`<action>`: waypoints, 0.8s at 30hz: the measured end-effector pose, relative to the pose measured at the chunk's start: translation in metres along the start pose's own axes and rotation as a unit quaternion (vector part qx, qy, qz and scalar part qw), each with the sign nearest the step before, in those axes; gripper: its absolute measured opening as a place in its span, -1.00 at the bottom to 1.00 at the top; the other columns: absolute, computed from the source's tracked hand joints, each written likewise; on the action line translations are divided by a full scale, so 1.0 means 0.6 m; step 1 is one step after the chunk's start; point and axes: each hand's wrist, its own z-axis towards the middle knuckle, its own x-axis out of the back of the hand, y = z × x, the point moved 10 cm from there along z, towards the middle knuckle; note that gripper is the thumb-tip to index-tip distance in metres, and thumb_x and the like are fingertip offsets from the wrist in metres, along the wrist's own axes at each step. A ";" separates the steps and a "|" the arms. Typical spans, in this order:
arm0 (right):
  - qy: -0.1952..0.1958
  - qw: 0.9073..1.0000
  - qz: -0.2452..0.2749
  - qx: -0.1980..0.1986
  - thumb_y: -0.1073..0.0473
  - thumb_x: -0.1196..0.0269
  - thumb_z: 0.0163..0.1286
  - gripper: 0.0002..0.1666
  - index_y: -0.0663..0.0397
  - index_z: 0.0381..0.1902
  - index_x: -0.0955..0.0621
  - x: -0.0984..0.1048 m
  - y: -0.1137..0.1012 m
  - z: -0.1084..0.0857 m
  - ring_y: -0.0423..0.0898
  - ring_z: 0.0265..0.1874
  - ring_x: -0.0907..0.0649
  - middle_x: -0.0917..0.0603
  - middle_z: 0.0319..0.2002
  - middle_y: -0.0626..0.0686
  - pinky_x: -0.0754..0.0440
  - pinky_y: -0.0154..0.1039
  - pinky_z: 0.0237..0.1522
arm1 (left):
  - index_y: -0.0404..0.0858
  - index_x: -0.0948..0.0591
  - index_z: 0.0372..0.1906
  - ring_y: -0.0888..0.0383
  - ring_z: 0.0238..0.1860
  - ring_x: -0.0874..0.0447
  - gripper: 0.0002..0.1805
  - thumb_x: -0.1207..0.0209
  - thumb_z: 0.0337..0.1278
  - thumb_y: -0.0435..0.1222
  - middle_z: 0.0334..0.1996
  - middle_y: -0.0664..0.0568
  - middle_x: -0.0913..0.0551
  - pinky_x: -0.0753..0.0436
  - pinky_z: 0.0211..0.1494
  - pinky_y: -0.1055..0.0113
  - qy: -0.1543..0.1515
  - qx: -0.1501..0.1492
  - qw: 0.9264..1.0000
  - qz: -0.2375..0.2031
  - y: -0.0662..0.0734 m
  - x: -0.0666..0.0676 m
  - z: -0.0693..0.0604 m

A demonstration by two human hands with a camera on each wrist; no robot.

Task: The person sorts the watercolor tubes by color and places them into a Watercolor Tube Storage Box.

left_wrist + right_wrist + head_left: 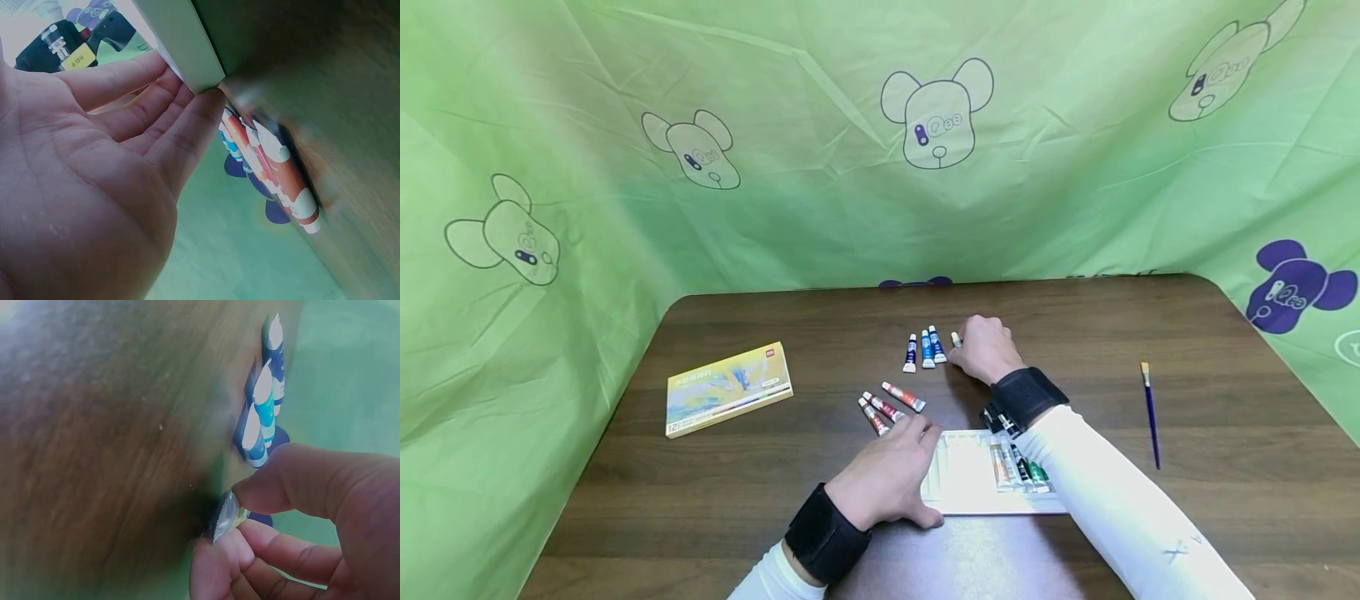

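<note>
At the back of the table my right hand point(988, 348) pinches a small paint tube point(229, 515) between thumb and fingers; its colour is mostly hidden. Left of it lie a dark blue tube point(910, 354) and two lighter blue ones point(928, 350). My left hand point(891, 473) rests against the left side of a white tray point(966, 500), its fingers fairly straight along the edge in the left wrist view. Inside the tray's right part are several paint tubes point(1003, 467), partly covered by my right sleeve. Three red and orange tubes point(902, 397) lie just beyond my left hand.
A yellow paint box point(728, 389) lies on the left of the brown table point(625, 500). Toward the right side is a paintbrush point(1151, 417) with a dark blue handle. Green patterned cloth point(820, 208) hangs behind the table.
</note>
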 end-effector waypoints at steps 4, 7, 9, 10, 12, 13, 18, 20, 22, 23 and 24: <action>0.003 1.000 0.010 0.006 0.19 -0.38 0.22 -0.85 0.16 -0.44 -0.66 0.007 0.003 -0.011 0.09 -0.33 -0.56 -0.61 -0.45 0.08 -0.47 -0.10 -0.23 | -0.26 -0.46 0.46 0.13 0.24 -0.50 0.11 -0.60 -0.20 0.19 0.29 -0.01 -0.55 -0.59 0.38 0.30 -0.003 0.000 1.000 -0.004 0.000 -0.001 0.000; 0.005 1.000 0.016 0.008 0.21 -0.35 0.22 -0.85 0.21 -0.33 -0.70 0.012 0.005 -0.020 0.12 -0.29 -0.61 -0.70 -0.34 0.16 -0.54 -0.05 -0.18 | -0.26 -0.47 0.45 0.13 0.23 -0.50 0.10 -0.61 -0.21 0.19 0.27 0.00 -0.56 -0.59 0.38 0.30 0.002 -0.002 1.000 -0.004 0.000 0.000 0.000; 0.004 1.000 0.017 0.007 0.21 -0.33 0.23 -0.79 0.24 -0.24 -0.72 0.015 0.006 -0.027 0.15 -0.22 -0.65 -0.75 -0.24 0.22 -0.59 0.00 -0.11 | -0.26 -0.47 0.45 0.13 0.23 -0.51 0.10 -0.61 -0.21 0.18 0.27 0.00 -0.56 -0.58 0.38 0.31 0.007 -0.003 1.000 -0.001 0.001 0.002 0.000; 0.003 1.000 0.016 0.007 0.21 -0.32 0.23 -0.78 0.25 -0.22 -0.72 0.017 0.006 -0.030 0.16 -0.19 -0.66 -0.76 -0.21 0.23 -0.60 0.03 -0.08 | -0.26 -0.47 0.45 0.13 0.24 -0.51 0.10 -0.61 -0.22 0.18 0.27 0.00 -0.56 -0.58 0.38 0.31 0.008 -0.003 1.000 -0.001 0.001 0.002 0.000; 0.002 1.000 0.017 0.007 0.19 -0.32 0.24 -0.72 0.27 -0.14 -0.72 0.020 0.006 -0.039 0.17 -0.16 -0.68 -0.78 -0.15 0.24 -0.63 0.06 -0.04 | -0.26 -0.47 0.45 0.13 0.24 -0.51 0.10 -0.61 -0.22 0.18 0.27 -0.01 -0.56 -0.58 0.39 0.30 0.010 -0.003 1.000 -0.002 0.001 0.002 0.000; 0.003 1.000 0.017 0.008 0.19 -0.32 0.24 -0.70 0.27 -0.13 -0.72 0.022 0.005 -0.043 0.16 -0.16 -0.68 -0.78 -0.17 0.23 -0.63 0.06 -0.04 | -0.27 -0.48 0.44 0.13 0.25 -0.51 0.10 -0.61 -0.22 0.18 0.27 -0.01 -0.56 -0.58 0.39 0.30 0.011 -0.004 1.000 -0.001 0.002 0.002 -0.001; 0.013 1.000 0.021 0.017 0.18 -0.33 0.20 -0.66 0.28 -0.11 -0.73 0.031 -0.002 -0.068 0.09 -0.29 -0.66 -0.76 -0.30 0.16 -0.61 0.02 -0.12 | -0.27 -0.49 0.43 0.12 0.24 -0.51 0.08 -0.61 -0.22 0.17 0.26 -0.01 -0.57 -0.59 0.38 0.31 0.016 -0.009 1.000 0.003 0.004 0.002 -0.001; 0.014 0.999 0.025 0.019 0.18 -0.34 0.18 -0.65 0.28 -0.12 -0.74 0.033 -0.003 -0.078 0.06 -0.32 -0.65 -0.75 -0.34 0.13 -0.61 -0.01 -0.15 | -0.28 -0.49 0.42 0.12 0.23 -0.52 0.08 -0.61 -0.22 0.17 0.25 -0.01 -0.57 -0.59 0.38 0.31 0.017 -0.010 1.000 0.005 0.004 0.003 -0.002; 0.015 0.999 0.030 0.024 0.19 -0.35 0.17 -0.65 0.29 -0.12 -0.74 0.034 -0.004 -0.089 0.04 -0.35 -0.65 -0.75 -0.36 0.11 -0.60 -0.04 -0.19 | -0.28 -0.49 0.42 0.12 0.23 -0.51 0.08 -0.61 -0.23 0.17 0.25 -0.01 -0.57 -0.59 0.38 0.31 0.017 -0.010 1.000 0.005 0.004 0.004 -0.002; 0.016 0.999 0.031 0.026 0.20 -0.35 0.15 -0.66 0.28 -0.13 -0.75 0.035 -0.004 -0.093 0.03 -0.35 -0.65 -0.75 -0.37 0.09 -0.60 -0.06 -0.20 | -0.28 -0.49 0.42 0.11 0.24 -0.51 0.08 -0.61 -0.22 0.17 0.25 -0.02 -0.57 -0.59 0.38 0.30 0.017 -0.009 1.000 0.004 0.004 0.004 -0.002; 0.016 0.999 0.034 0.029 0.21 -0.34 0.14 -0.67 0.28 -0.15 -0.75 0.035 -0.003 -0.097 0.02 -0.37 -0.65 -0.74 -0.40 0.08 -0.60 -0.09 -0.23 | -0.28 -0.49 0.42 0.11 0.24 -0.51 0.08 -0.61 -0.22 0.16 0.26 -0.02 -0.57 -0.59 0.38 0.30 0.017 -0.009 1.000 0.004 0.004 0.004 -0.003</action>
